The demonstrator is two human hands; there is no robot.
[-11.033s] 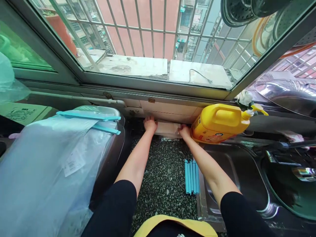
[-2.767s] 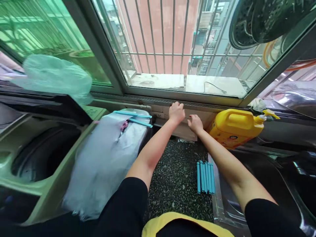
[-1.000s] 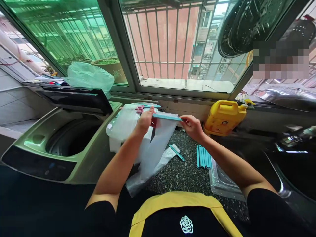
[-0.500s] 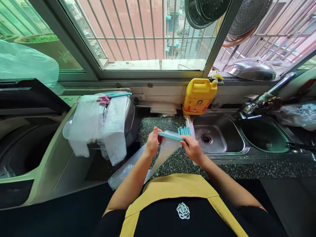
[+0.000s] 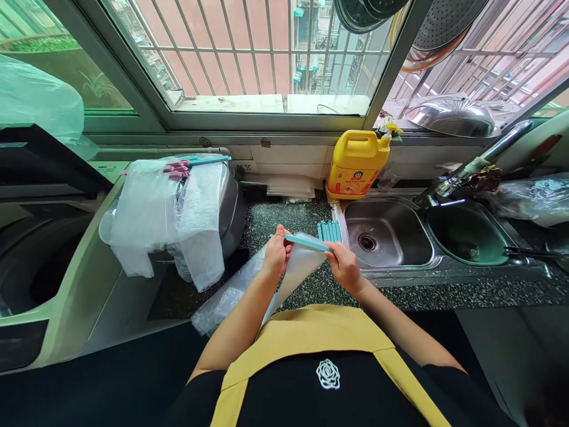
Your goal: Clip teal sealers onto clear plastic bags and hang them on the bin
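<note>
Over counter edge: both hands, L & R, pinching blue sealing stick on clear bag.

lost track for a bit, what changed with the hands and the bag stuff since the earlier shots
Both hands left the folded sheet by the wall under the window. The left hand and right hand took a clear bag with a blue sealing strip from the pile and drew it near. The yellow jug and the bundle of blue strips stayed put.
</note>
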